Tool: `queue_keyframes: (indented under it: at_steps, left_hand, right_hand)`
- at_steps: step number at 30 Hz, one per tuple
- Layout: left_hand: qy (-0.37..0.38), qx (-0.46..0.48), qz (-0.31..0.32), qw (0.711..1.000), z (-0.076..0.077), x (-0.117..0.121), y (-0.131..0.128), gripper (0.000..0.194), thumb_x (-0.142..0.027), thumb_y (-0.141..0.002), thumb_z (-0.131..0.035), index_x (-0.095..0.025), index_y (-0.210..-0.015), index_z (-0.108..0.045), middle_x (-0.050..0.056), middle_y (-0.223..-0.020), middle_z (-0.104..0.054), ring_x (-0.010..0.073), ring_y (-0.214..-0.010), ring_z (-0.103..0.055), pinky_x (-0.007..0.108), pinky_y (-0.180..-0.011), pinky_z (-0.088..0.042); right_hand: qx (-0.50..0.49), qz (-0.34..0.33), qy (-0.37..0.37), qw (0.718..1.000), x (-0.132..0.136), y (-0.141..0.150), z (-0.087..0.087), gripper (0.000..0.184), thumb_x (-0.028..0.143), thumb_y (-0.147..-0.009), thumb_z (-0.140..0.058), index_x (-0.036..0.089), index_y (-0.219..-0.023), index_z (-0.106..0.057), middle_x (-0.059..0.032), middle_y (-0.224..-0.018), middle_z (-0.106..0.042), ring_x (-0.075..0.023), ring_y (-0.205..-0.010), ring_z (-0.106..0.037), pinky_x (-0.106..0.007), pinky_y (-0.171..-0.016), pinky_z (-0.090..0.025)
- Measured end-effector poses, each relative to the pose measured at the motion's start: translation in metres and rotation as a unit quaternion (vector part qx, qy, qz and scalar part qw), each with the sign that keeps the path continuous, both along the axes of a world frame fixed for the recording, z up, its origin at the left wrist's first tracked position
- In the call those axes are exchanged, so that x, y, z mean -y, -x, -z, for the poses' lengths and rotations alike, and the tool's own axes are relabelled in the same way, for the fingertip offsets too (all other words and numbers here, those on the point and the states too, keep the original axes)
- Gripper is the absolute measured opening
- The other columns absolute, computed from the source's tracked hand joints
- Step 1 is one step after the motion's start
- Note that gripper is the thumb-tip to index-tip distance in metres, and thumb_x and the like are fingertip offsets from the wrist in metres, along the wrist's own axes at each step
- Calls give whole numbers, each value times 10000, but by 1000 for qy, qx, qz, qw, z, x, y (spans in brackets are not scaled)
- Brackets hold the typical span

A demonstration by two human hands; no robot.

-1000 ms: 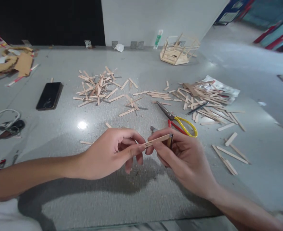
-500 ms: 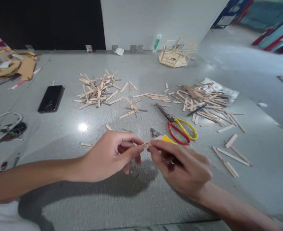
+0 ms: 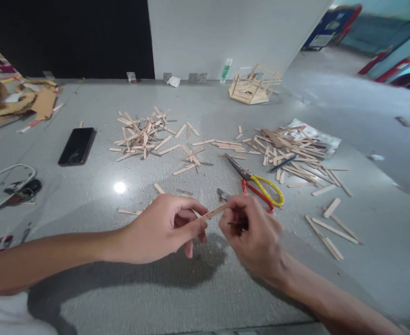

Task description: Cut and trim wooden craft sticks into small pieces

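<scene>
My left hand (image 3: pixel 164 227) pinches the left end of a short wooden craft stick (image 3: pixel 213 213) between thumb and forefinger, just above the grey table (image 3: pixel 86 195). My right hand (image 3: pixel 255 232) is closed at the stick's right end, its fingers curled round a dark thin tool that I cannot make out. A small grey metal piece (image 3: pixel 222 193) lies on the table just behind the stick. Red-and-yellow scissors (image 3: pixel 257 184) lie a little beyond my right hand.
Heaps of wooden sticks lie at centre left (image 3: pixel 144 135) and at right over a plastic packet (image 3: pixel 295 149). A stick-built frame (image 3: pixel 253 86) and a glue tube (image 3: pixel 226 70) stand at the back. A black phone (image 3: pixel 77 145), cables (image 3: pixel 9 184) and cardboard scraps (image 3: pixel 26 100) lie left.
My right hand has turned over so its back faces up, and the yellow-handled tool seen in it earlier is now hidden. The left hand keeps its pinch on the stick.
</scene>
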State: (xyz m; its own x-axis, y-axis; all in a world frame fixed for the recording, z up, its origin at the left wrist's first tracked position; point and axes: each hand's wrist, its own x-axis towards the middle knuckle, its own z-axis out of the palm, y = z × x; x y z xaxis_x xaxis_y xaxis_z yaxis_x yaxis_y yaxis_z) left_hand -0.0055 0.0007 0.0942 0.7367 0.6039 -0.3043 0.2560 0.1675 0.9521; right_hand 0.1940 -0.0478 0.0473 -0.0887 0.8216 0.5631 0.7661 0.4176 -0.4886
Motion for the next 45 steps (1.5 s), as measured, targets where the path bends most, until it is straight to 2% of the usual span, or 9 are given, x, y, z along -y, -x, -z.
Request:
queue_keyframes:
  at_steps: [6, 14, 18, 23, 28, 32, 34, 37, 45]
  left_hand:
    - [4, -1, -12, 1000, -4, -1, 2, 193, -300, -988, -523, -136, -1038, -609, 32, -804, -692, 87, -560, -632, 160, -463, -412]
    - [26, 22, -2, 999, -5, -3, 1, 231, -346, -995, -526, -139, -1013, -629, 30, -799, -688, 81, -563, -633, 158, -479, -427]
    - [51, 40, -15, 998, -6, -3, 2, 234, -381, -971, -577, -151, -980, -618, 22, -797, -698, 79, -554, -635, 152, -473, -433]
    - [48, 38, -15, 998, -7, 0, 2, 267, -402, -989, -540, -149, -962, -621, 26, -785, -706, 82, -561, -642, 151, -471, -432]
    - [-5, -11, -7, 1000, -7, -7, 1, 311, -385, -1014, -478, -136, -882, -610, 19, -743, -691, 64, -499, -609, 153, -456, -408]
    - [-57, -84, 41, 994, 12, -33, 1, 300, -302, -1014, -454, -133, -814, -601, -1, -689, -653, 60, -458, -579, 170, -477, -433]
    - [-86, -100, 54, 990, 28, -47, 2, 296, -290, -1010, -455, -138, -795, -592, -8, -659, -644, 65, -440, -571, 173, -465, -430]
    - [-106, -115, 87, 984, 49, -58, 2, 335, -292, -1005, -468, -139, -728, -576, 4, -631, -653, 81, -431, -596, 180, -469, -448]
    - [-123, -113, 62, 984, 60, -56, 1, 330, -244, -1001, -474, -146, -692, -539, -2, -608, -657, 84, -416, -615, 173, -460, -451]
  right_hand:
    - [-204, 8, 115, 972, -1, -1, -10, 143, 245, -929, -567, 209, -1067, -582, 72, -608, -540, -73, -437, -426, -198, -406, -334]
    - [-308, -39, 254, 916, 6, -2, -26, 236, 356, -931, -593, 198, -756, -597, 55, -485, -531, -65, -396, -404, -183, -374, -290]
    - [-376, -64, 284, 880, 8, -4, -27, 285, 397, -938, -593, 202, -731, -570, 65, -459, -513, -53, -368, -356, -171, -349, -241]
    - [-380, -70, 266, 883, 12, -2, -28, 282, 378, -951, -578, 206, -728, -556, 76, -453, -479, -57, -375, -391, -165, -363, -279]
    - [-263, -21, 191, 945, 7, -6, -25, 162, 365, -933, -598, 213, -889, -563, 46, -628, -546, -85, -472, -473, -192, -411, -370]
    - [11, 10, 42, 999, -6, -16, -7, 157, 193, -1005, -426, 193, -951, -574, -48, -855, -624, -152, -747, -590, -283, -667, -484]
    - [178, -66, 15, 982, -10, -19, 6, 226, 113, -999, -384, 147, -1043, -603, -54, -813, -645, -174, -728, -588, -314, -683, -472]
    - [342, -81, -7, 936, -11, -18, 24, 330, 12, -938, -383, 55, -1192, -588, -44, -755, -644, -173, -637, -570, -304, -576, -422]
    - [436, -51, -32, 898, -8, -9, 39, 477, -38, -869, -391, 42, -1307, -562, -3, -679, -569, -140, -535, -517, -288, -482, -356]
